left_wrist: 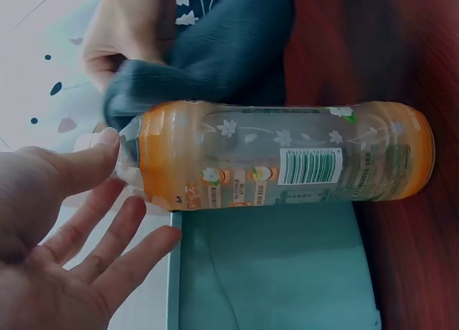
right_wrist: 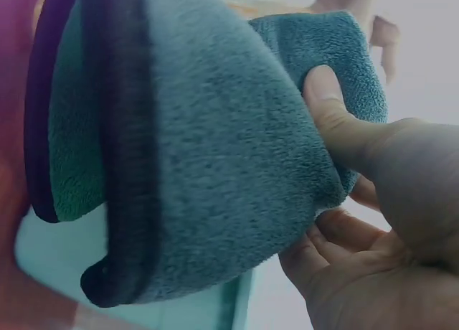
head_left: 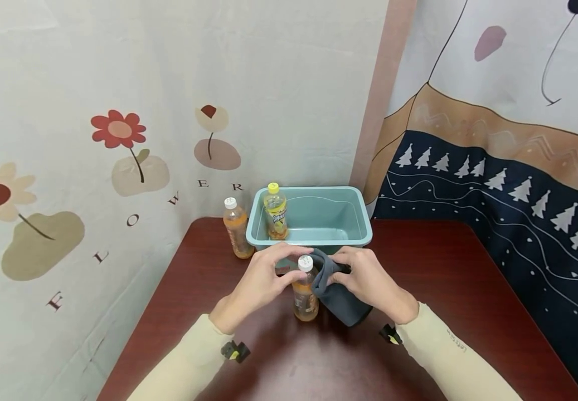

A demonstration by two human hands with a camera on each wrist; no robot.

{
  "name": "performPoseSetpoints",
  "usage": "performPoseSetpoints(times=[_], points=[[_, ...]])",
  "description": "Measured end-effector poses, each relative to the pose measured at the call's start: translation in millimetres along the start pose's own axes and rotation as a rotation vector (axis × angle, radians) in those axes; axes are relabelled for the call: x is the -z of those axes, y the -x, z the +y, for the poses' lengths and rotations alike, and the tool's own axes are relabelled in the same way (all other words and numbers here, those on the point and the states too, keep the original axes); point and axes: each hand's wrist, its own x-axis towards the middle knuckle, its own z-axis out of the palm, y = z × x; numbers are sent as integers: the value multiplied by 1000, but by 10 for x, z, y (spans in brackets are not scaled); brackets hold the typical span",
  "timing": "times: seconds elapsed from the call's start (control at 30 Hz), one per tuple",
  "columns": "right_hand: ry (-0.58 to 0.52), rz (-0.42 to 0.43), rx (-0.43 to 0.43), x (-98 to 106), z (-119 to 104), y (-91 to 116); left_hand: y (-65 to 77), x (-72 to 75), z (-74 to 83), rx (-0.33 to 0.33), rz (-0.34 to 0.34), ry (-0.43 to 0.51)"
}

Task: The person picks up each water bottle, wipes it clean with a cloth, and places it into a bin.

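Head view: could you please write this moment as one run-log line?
left grip: at neck of upright front bottle | right grip: holds grey cloth beside it | basin: behind, yellow-capped bottle inside

the pale wall fabric (head_left: pixel 294 83) reads "flower"; a barcode (left_wrist: pixel 310 166) marks the near bottle (left_wrist: pixel 247 154).

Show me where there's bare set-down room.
Free: the table between the right hand and tree-print curtain; inside the tub, right of the yellow-capped bottle. Crowded: mid-table, where the left hand, near bottle and grey cloth cluster.
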Motion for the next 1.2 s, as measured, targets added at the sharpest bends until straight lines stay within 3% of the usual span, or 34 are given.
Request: performPoseSetpoints(times=[0.23, 0.53, 0.97, 1.2], points=[[-66, -3, 21, 7, -159, -85, -13, 20, -11, 11, -5, -61], [15, -98, 6, -69, -83, -5, -40, 34, -31, -3, -46, -76], [39, -283, 35, -616, 306, 197, -18, 12, -36, -52, -59, -91], [46, -321, 13, -741, 349, 209, 2, 15, -42, -47, -59, -91]])
